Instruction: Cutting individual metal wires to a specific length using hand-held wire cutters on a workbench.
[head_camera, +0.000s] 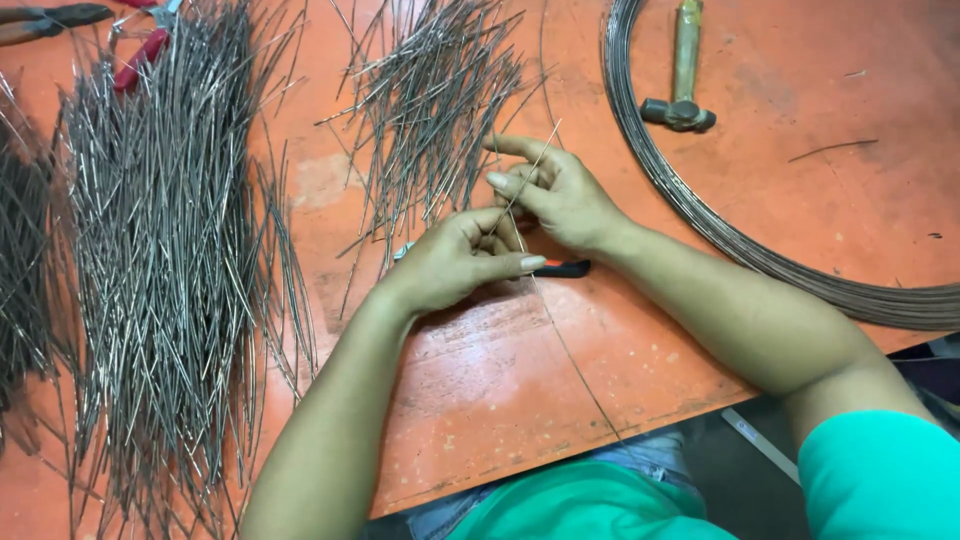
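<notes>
1. The orange table (800, 200) fills the view.
2. A big heap of cut wire lengths (170, 270) lies at nine o'clock; a smaller heap (430, 100) sits at twelve.
3. A coil of wire (700, 210) curves from one to three o'clock, with a hammer (682, 70) inside it.
4. The left hand (455, 258) and right hand (560, 195) meet at centre, touching, fingers pinched narrow on one thin wire (535, 160) that slants toward one o'clock above them.
5. A dark tool handle (562, 268) lies just under the left thumb.
6. Red-handled pliers (140, 55) rest at eleven o'clock.
</notes>
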